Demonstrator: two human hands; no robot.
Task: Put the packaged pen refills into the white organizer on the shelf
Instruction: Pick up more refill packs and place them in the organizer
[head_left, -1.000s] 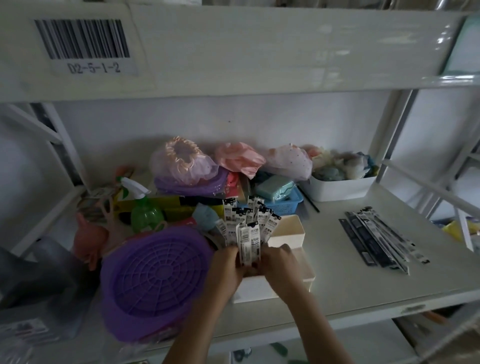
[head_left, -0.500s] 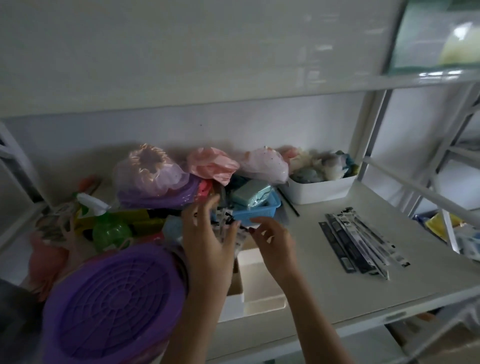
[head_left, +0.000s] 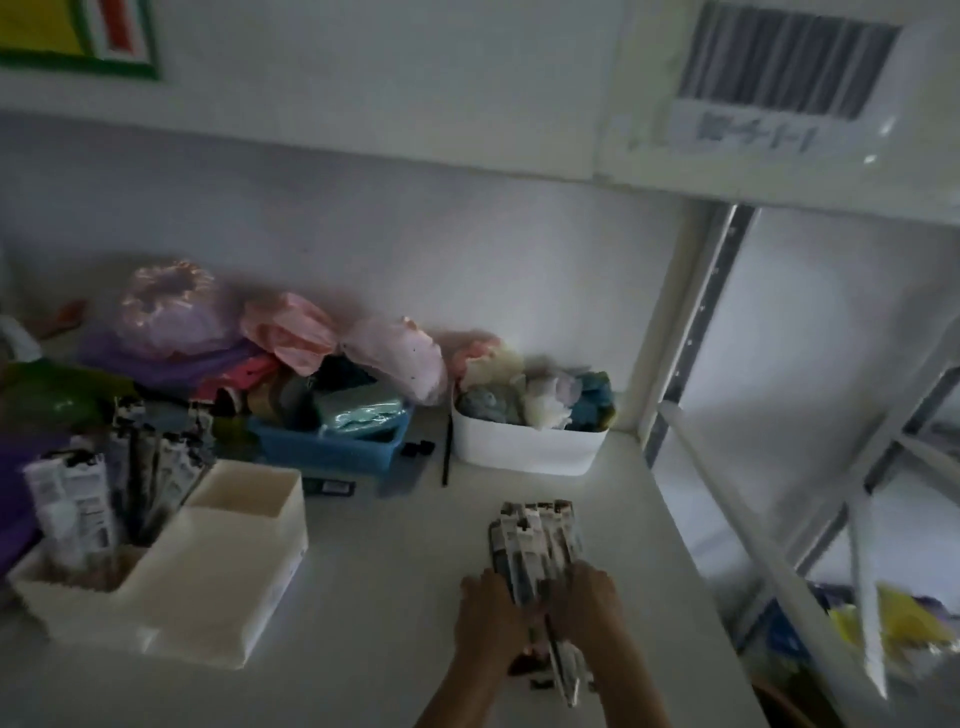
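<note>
A white organizer (head_left: 234, 566) with stepped compartments stands on the shelf at the left. Several packaged pen refills (head_left: 78, 514) stand upright in its left compartment. A second pile of packaged refills (head_left: 537, 535) lies flat on the shelf at the right. My left hand (head_left: 488, 618) and my right hand (head_left: 589, 605) press in on that pile from both sides, fingers curled around the packs' near half. The lower ends of the packs stick out between my wrists.
A blue basket (head_left: 332, 449) and a white bin (head_left: 524, 447) filled with soft bagged items stand at the back of the shelf (head_left: 389, 597). Pink and purple bags are heaped behind. A white upright post (head_left: 691, 322) bounds the shelf's right side.
Both hands left the refills standing in the organizer and moved right to the flat pile, closing on it. The camera view swung right as well.
</note>
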